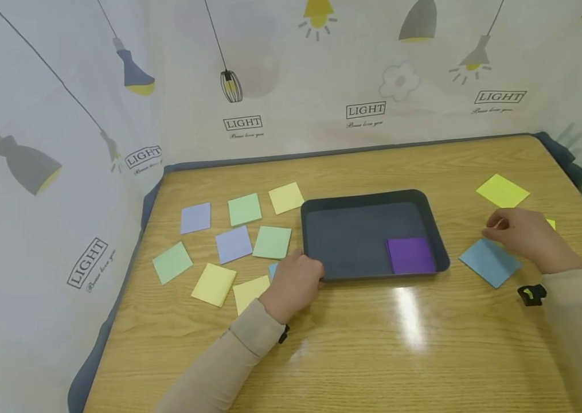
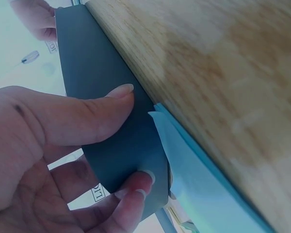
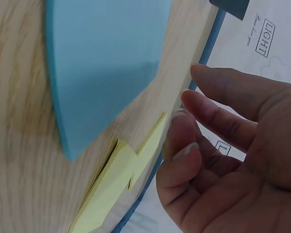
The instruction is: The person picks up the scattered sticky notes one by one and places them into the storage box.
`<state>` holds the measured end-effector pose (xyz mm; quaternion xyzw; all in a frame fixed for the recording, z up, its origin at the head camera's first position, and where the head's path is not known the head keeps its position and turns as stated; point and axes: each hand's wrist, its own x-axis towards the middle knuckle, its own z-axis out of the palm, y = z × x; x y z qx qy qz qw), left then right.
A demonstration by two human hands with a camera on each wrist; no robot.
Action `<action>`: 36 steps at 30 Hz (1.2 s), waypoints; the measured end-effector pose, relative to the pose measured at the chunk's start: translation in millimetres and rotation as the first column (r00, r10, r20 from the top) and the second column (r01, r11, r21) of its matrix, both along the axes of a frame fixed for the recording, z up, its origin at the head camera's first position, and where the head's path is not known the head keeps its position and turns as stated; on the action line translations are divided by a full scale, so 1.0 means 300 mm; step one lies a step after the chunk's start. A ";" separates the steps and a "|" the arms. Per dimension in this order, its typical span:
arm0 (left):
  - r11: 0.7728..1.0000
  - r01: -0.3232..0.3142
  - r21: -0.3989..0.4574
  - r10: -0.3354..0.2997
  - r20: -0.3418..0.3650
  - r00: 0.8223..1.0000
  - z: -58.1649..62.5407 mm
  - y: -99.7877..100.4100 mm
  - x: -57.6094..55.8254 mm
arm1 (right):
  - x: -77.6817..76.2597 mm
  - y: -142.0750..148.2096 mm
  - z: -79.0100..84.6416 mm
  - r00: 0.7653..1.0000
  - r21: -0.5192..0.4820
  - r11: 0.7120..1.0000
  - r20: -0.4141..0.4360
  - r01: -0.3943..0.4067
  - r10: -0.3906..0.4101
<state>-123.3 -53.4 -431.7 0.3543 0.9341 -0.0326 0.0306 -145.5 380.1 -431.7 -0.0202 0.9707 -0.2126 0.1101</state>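
My left hand grips the near left corner of a dark grey tray. In the left wrist view its thumb lies along the tray's outer wall, with fingertips at the corner. A purple sticky note pad lies in the tray's near right corner. My right hand hovers over the table just beyond a blue sticky note pad, fingers loosely bent and holding nothing. A bright yellow pad lies farther back, and another yellow pad is mostly hidden behind this hand.
Left of the tray lie several pads in pale green, lilac and pale yellow. A blue pad is partly hidden by my left hand. A printed cloth hangs behind the wooden table.
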 end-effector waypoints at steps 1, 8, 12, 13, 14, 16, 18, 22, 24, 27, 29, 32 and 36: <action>1.000 0.000 -0.001 0.000 0.000 1.000 -0.001 0.000 0.000 | 0.001 0.008 -0.001 1.000 0.000 1.000 -0.001 0.004 -0.004; 1.000 -0.005 -0.002 0.005 0.013 1.000 -0.005 0.002 -0.003 | 0.009 0.065 -0.014 0.998 0.030 0.997 -0.009 0.067 -0.067; 1.000 -0.006 -0.013 0.006 0.008 1.000 -0.004 0.001 -0.002 | 0.011 0.089 -0.018 0.995 0.058 0.993 -0.040 0.099 -0.097; 1.000 -0.006 -0.015 0.006 0.006 1.000 -0.004 0.000 -0.001 | 0.011 0.095 -0.020 0.994 0.066 0.992 -0.049 0.104 -0.101; 1.000 -0.007 -0.016 0.007 0.005 1.000 -0.004 0.000 -0.001 | 0.011 0.101 -0.023 0.993 0.075 0.991 -0.054 0.109 -0.105; 1.000 -0.006 -0.016 0.006 0.002 1.000 -0.003 -0.001 -0.001 | 0.012 0.114 -0.027 0.992 0.084 0.990 -0.055 0.116 -0.112; 1.000 -0.006 -0.012 0.006 0.001 1.000 -0.003 -0.001 -0.002 | 0.012 0.125 -0.032 0.991 0.090 0.988 -0.057 0.123 -0.118; 1.000 -0.002 -0.004 0.002 0.000 1.000 -0.003 -0.001 -0.002 | 0.013 0.150 -0.042 0.989 0.107 0.984 -0.058 0.143 -0.137; 1.000 -0.001 -0.003 0.001 0.000 1.000 -0.002 -0.001 -0.001 | 0.012 0.163 -0.047 0.987 0.118 0.981 -0.054 0.155 -0.150; 1.000 -0.006 -0.004 0.006 -0.003 1.000 0.001 -0.002 0.001 | 0.010 0.183 -0.053 0.984 0.133 0.975 -0.046 0.178 -0.173; 1.000 -0.014 -0.003 0.014 -0.004 1.000 0.005 -0.002 0.003 | 0.011 0.195 -0.056 0.981 0.145 0.970 -0.031 0.195 -0.193; 1.000 -0.026 0.002 0.026 -0.006 1.000 0.010 -0.002 0.006 | 0.013 0.210 -0.060 0.976 0.163 0.963 -0.013 0.215 -0.216; 0.999 -0.033 0.001 0.033 0.004 0.999 0.011 0.000 0.008 | 0.016 0.231 -0.075 0.970 0.181 0.955 0.011 0.235 -0.241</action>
